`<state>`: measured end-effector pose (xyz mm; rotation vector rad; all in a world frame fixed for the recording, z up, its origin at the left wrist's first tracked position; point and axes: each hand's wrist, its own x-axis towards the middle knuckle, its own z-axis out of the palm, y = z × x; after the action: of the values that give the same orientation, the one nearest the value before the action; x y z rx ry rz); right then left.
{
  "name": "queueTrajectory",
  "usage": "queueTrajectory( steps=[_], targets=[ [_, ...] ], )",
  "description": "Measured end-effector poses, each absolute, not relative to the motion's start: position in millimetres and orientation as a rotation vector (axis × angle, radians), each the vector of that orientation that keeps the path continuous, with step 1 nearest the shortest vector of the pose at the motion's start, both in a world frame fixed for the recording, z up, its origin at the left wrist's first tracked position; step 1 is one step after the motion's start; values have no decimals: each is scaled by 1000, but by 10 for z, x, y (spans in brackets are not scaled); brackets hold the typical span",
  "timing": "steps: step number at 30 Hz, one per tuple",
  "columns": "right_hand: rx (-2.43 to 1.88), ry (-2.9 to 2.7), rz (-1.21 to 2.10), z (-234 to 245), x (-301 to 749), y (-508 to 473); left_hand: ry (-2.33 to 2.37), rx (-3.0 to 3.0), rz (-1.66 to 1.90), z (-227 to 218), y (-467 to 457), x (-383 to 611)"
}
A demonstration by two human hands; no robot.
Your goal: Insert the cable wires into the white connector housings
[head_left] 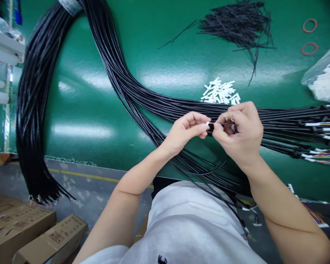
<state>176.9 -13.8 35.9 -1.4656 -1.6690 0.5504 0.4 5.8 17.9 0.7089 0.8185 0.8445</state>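
My left hand is closed in a pinch, with a small white sleeve at its thumb and fingertips. Close beside it, my right hand pinches thin coloured wires; a short stretch of wire spans the gap between both hands. Whether the wire runs inside the sleeve is too small to tell. Under and behind the hands passes a thick bundle of black cables. Just beyond it lies a loose heap of short white sleeves.
Black cable ties are piled at the back of the green table. Two reddish rings and a plastic bag of white parts lie at right. The bundle loops left over the table edge, above cardboard boxes on the floor.
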Motion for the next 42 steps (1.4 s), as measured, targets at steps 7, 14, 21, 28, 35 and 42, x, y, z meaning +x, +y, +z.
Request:
queueTrajectory(
  steps=[7, 14, 21, 28, 35, 42],
  targets=[
    [-1479, -1661, 601, 364, 1769, -145, 822, 659, 791, 182, 69, 11],
    [-1416, -1654, 632, 347, 1749, -129, 806, 658, 813, 169, 70, 15],
    [-1442, -1628, 682, 370, 1745, -137, 823, 730, 817, 156, 67, 14],
    [-1341, -1365, 1201, 306, 1793, -92, 863, 832, 908, 168, 62, 13],
    [-1322, -1029, 1405, 332, 1781, -52, 858, 825, 904, 139, 48, 19],
    [-1323, -1015, 1403, 352, 1782, -45, 877, 845, 900, 165, 47, 43]
  ],
)
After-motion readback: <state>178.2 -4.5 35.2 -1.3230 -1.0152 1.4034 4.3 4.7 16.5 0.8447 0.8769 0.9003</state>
